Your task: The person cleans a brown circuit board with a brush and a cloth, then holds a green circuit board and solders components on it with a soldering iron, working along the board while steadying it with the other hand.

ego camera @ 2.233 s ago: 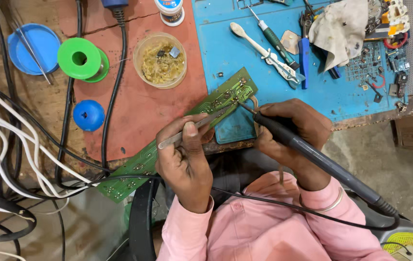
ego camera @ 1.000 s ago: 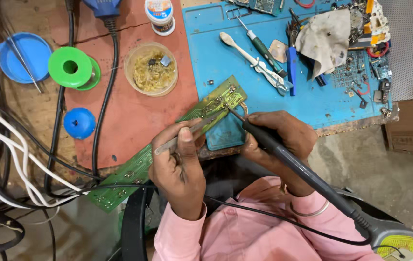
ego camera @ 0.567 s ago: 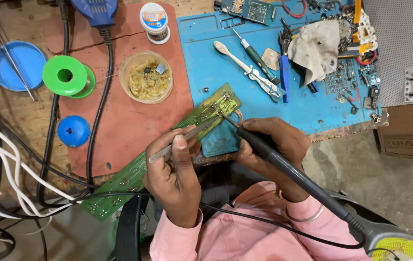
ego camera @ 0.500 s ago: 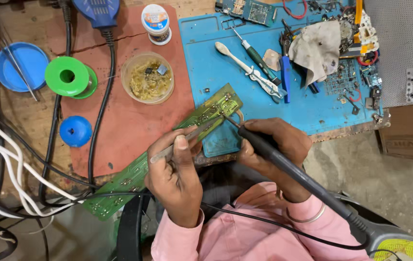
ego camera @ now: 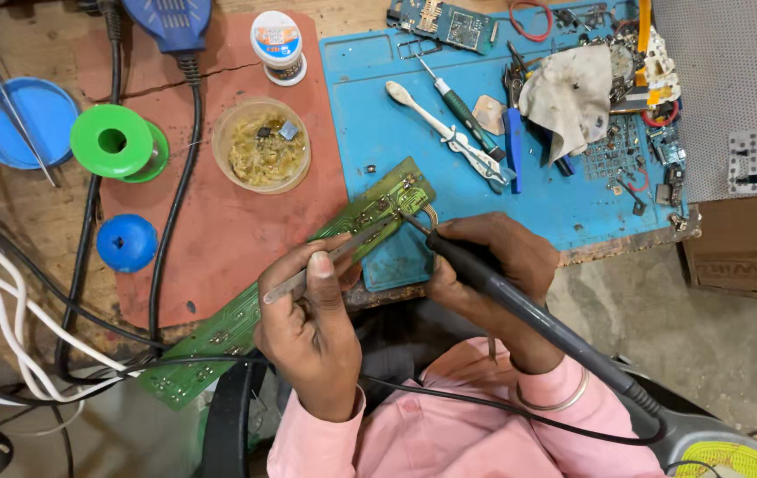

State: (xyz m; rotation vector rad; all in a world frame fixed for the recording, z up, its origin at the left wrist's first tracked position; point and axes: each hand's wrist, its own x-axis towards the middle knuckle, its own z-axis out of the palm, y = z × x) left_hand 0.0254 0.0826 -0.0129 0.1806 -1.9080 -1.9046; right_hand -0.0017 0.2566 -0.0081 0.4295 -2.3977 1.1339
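1. Nearest: left hand (ego camera: 307, 341), pink sleeve at the wrist, fingers (ego camera: 321, 265) pinched on slim metal tweezers (ego camera: 330, 262). Tips angled up-right onto the board. Best kept low and steady, heel of hand braced on the tabletop (ego camera: 219, 239) edge.
2. Right hand (ego camera: 493, 265), bangle at the wrist, fingers clenched round the dark grip of a soldering iron (ego camera: 520, 305). Cord trailing down-right toward a yellow-topped unit, partly out of view. Pen-style hold suits fine joints; cord best left slack so it cannot tug the tip.
3. Long green circuit board (ego camera: 299, 283), lying diagonally, lower end overhanging the tabletop edge, upper end resting on the blue work mat (ego camera: 378, 115). Iron tip and tweezer tips meeting near the upper end, close together; exact joint too small to tell. Short contact advised, with the tweezers holding the part still until the solder sets.
4. Beyond the board, on the red mat (ego camera: 228, 221): round tub of brass tip-cleaning wool (ego camera: 261, 146), within easy reach for wiping the tip.
5. Further left: green solder spool (ego camera: 117, 142), small blue cap (ego camera: 126, 242), blue dish (ego camera: 24, 119).
6. Farthest: small white jar (ego camera: 277, 44), screwdriver (ego camera: 458, 106), grey rag (ego camera: 573, 88), loose parts on the blue work mat.
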